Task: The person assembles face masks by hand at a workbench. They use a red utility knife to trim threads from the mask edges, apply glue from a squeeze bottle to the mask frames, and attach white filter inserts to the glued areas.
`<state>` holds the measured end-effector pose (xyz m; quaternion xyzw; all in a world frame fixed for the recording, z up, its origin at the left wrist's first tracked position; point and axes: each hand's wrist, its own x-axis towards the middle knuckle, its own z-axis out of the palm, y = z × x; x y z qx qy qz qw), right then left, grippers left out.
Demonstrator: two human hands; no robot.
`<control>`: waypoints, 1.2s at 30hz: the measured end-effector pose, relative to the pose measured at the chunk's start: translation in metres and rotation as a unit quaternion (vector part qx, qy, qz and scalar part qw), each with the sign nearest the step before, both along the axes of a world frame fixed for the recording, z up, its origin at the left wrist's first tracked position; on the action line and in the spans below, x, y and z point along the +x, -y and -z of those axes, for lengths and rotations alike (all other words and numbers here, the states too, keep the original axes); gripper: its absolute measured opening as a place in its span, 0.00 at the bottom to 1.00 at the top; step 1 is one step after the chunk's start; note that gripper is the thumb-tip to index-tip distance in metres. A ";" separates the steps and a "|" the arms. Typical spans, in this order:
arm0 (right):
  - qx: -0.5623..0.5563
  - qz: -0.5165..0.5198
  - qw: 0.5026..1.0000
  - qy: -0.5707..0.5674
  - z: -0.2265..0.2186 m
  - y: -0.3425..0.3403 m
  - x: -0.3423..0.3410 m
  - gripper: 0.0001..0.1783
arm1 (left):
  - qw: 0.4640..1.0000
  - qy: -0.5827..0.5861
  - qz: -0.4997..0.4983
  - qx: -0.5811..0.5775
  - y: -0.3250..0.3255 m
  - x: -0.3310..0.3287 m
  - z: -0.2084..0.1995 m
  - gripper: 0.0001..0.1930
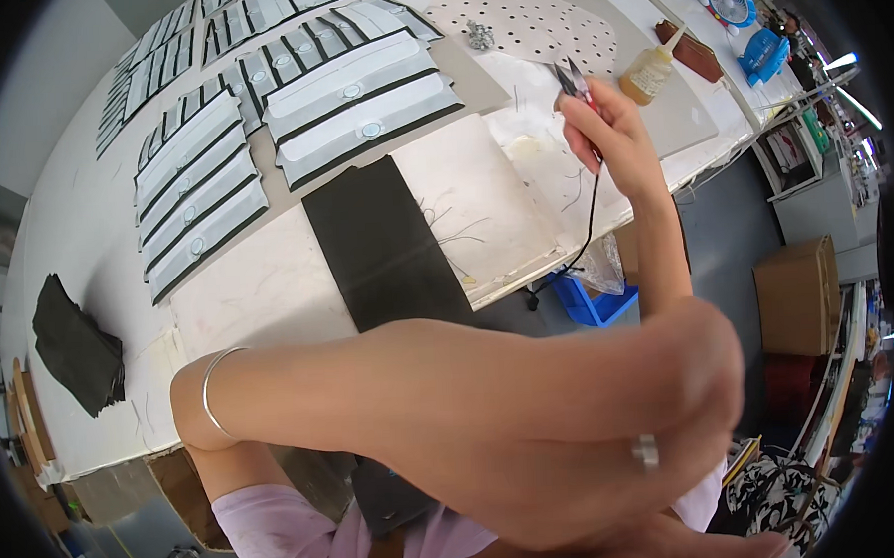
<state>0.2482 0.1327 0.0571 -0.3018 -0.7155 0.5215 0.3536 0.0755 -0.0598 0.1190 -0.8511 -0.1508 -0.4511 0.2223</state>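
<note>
My right hand [610, 132] is closed around small thread snips [573, 80], with dark blades pointing away over the table and a bit of red at the grip. A black cord [594, 213] hangs from below that hand past the table edge. My left hand [664, 449] is raised very close to the camera, blurred, a ring on one finger; its fingers are mostly hidden. My left forearm [402, 381] crosses the lower view, a thin bangle near the elbow. Beyond it, a black fabric strip [381, 242] lies on the table, its near end hidden by that arm.
Rows of pale panels with black bands [360, 108] cover the far table [240, 333]. A stack of black fabric pieces [76, 345] lies left. On the right are a dotted sheet [536, 21], a bottle of yellowish liquid [648, 76], a brown case [689, 51] and a blue bin [593, 301] below.
</note>
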 end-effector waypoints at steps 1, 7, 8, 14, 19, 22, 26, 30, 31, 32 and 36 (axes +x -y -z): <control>-0.030 0.017 0.999 0.007 0.002 0.005 0.009 0.09 | 1.000 0.009 -0.011 -0.009 0.003 -0.005 0.000 0.20; -0.046 0.049 0.996 0.057 0.030 0.041 0.051 0.16 | 0.959 0.144 -0.201 -0.141 0.025 -0.053 -0.005 0.19; -0.043 0.047 0.996 0.059 0.035 0.047 0.055 0.18 | 0.939 0.163 -0.235 -0.191 0.027 -0.063 -0.004 0.18; -0.062 0.004 0.997 0.049 0.060 0.084 0.060 0.15 | 0.781 0.197 -0.242 -0.541 0.017 -0.116 0.059 0.13; -0.035 -0.007 0.997 0.066 0.066 0.100 0.042 0.10 | 0.722 0.163 -0.192 -0.644 -0.002 -0.098 0.090 0.09; 0.028 -0.007 0.995 0.092 0.059 0.106 0.024 0.11 | 0.774 0.086 -0.210 -0.591 -0.015 -0.089 0.103 0.07; 0.108 -0.016 0.981 0.159 0.048 0.106 0.009 0.11 | 0.809 0.035 -0.204 -0.550 -0.025 -0.082 0.117 0.06; 0.218 -0.050 0.950 0.216 0.048 0.102 -0.001 0.14 | 0.733 0.147 -0.155 -0.646 -0.022 -0.087 0.116 0.06; 0.233 -0.063 0.942 0.233 0.046 0.102 -0.003 0.15 | 0.703 0.184 -0.151 -0.670 -0.020 -0.088 0.113 0.06; 0.255 -0.076 0.934 0.240 0.045 0.101 -0.007 0.15 | 0.672 0.220 -0.146 -0.692 -0.018 -0.089 0.110 0.06; 0.344 -0.113 0.888 0.284 0.044 0.093 -0.022 0.16 | 0.641 0.233 -0.113 -0.722 -0.015 -0.095 0.112 0.07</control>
